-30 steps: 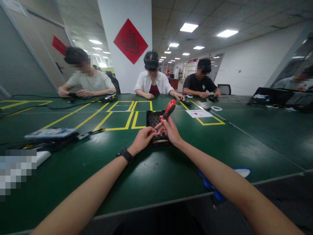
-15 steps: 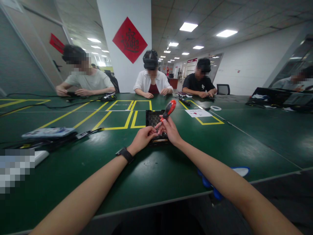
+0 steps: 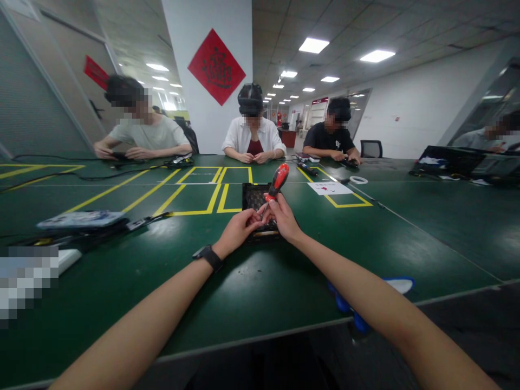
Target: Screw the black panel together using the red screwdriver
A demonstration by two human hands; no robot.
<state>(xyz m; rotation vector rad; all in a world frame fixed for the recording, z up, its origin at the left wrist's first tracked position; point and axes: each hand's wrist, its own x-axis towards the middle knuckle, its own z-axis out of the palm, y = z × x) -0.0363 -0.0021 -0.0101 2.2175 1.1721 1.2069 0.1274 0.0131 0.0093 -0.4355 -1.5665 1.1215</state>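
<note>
A screwdriver with a red and dark grey handle is tilted in my right hand, whose fingers close around the base of the handle. Its thin shaft points down and left toward the fingertips of my left hand. Those left fingers are pinched together near the shaft's tip, and I cannot make out what they hold. Beneath both hands lies an open black case with a patterned lining. My hands hide much of its inside. A dark watch is on my left wrist.
The green table carries yellow tape outlines. To the left lie a phone-like slab and cables. On the right are a paper sheet, a tape roll and a blue-edged object under my right forearm. Several people sit around the table.
The screwdriver handle has turned a little in my right hand, showing more red. My left hand stays at the same spot. The person opposite has brought their hands together.
</note>
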